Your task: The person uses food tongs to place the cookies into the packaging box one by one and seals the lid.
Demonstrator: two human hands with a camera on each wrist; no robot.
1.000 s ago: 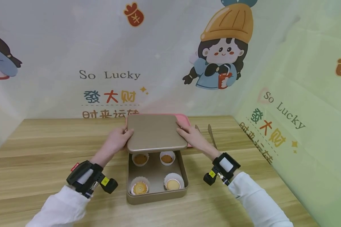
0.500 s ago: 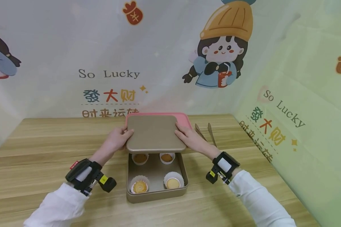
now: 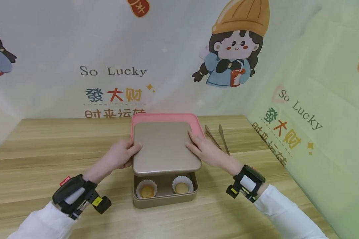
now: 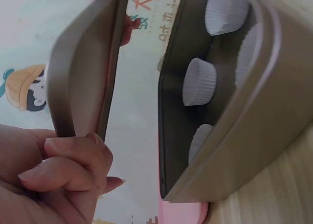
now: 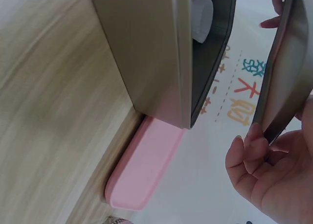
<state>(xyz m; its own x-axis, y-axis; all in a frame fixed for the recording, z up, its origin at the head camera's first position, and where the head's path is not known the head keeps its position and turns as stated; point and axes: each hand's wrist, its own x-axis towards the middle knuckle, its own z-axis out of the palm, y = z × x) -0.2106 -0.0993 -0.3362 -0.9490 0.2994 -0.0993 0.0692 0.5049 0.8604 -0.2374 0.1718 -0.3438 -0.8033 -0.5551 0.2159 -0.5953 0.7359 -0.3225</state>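
Both hands hold a flat gold-brown metal lid [image 3: 166, 146] over a matching rectangular tin [image 3: 164, 201]. My left hand [image 3: 122, 154] grips the lid's left edge, thumb on top and fingers curled underneath. On the opposite edge, the right hand [image 3: 206, 149] pinches it the same way. Both wrist views show a gap between the lid [image 4: 61, 92] and the tin's rim. Two small round cakes [image 3: 147, 191] in white paper cups show at the tin's near end; the lid hides its far part from the head view. More paper cups [image 4: 199, 82] appear inside in the left wrist view.
Behind the lid lies a pink tray [image 3: 167, 117], partly covered by it. Metal tongs [image 3: 222, 139] rest on the wooden table [image 3: 62, 146] to the right of the tray. Printed cloth [image 3: 167, 59] hangs behind and to the right.
The lid has come towards me over the tin, held in both hands, and now hides the two farther cakes. More of the pink tray shows behind it.
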